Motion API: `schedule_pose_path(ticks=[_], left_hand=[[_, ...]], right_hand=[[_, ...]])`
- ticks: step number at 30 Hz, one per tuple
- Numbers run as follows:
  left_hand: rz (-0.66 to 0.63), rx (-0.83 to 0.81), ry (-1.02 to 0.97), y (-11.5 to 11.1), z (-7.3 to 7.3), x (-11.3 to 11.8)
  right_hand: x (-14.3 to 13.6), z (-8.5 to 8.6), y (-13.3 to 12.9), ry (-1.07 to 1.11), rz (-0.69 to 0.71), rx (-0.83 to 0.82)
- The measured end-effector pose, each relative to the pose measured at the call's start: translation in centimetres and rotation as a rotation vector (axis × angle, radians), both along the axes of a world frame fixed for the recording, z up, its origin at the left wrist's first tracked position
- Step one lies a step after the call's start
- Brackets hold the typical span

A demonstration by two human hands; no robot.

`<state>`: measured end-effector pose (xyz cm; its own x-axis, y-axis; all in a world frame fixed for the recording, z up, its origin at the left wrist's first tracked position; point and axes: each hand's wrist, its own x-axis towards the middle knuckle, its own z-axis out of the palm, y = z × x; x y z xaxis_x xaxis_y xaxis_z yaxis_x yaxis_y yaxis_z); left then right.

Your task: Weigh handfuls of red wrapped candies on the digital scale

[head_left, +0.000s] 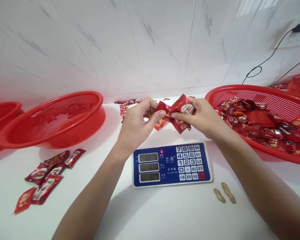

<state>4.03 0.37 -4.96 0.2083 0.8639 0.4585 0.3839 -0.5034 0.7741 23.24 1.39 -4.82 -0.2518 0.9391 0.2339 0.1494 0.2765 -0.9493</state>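
Note:
Above the digital scale, my two hands meet around red wrapped candies. My left hand pinches a shiny red wrapped candy between thumb and fingertips. In my right hand are red candy packets, the upper one with a pale round label; the thumb presses on them. The packets overlap, so I cannot tell exactly how many there are. An orange-red packet shows beneath my hands. The scale's top display appears to read 0.015.
At the right, a red perforated basket holds many red wrapped candies. Another red basket stands at the left, beside a partly visible one. Several packets lie front left. Two peanuts lie right of the scale. A cable hangs along the tiled wall.

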Motion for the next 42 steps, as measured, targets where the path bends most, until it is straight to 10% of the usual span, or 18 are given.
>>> schedule_pose_path(ticks=[14, 29, 35, 42], left_hand=[[0.004, 0.048, -0.014, 0.3, -0.1, -0.2], [0.315, 0.246, 0.401, 1.7, -0.4, -1.8], [0.150, -0.081, 0.615, 2.2, 0.3, -3.5], [-0.093, -0.154, 0.258, -0.6, 2.5, -2.4]], right_hand=[[0.4, 0.2, 0.1, -0.017, -0.007, -0.072], [1.7, 1.0, 0.2, 0.159, 0.086, -0.342], [1.7, 0.3, 0.7, 0.065, 0.261, -0.234], [0.6, 0.5, -0.1, -0.167, 0.303, -0.211]])
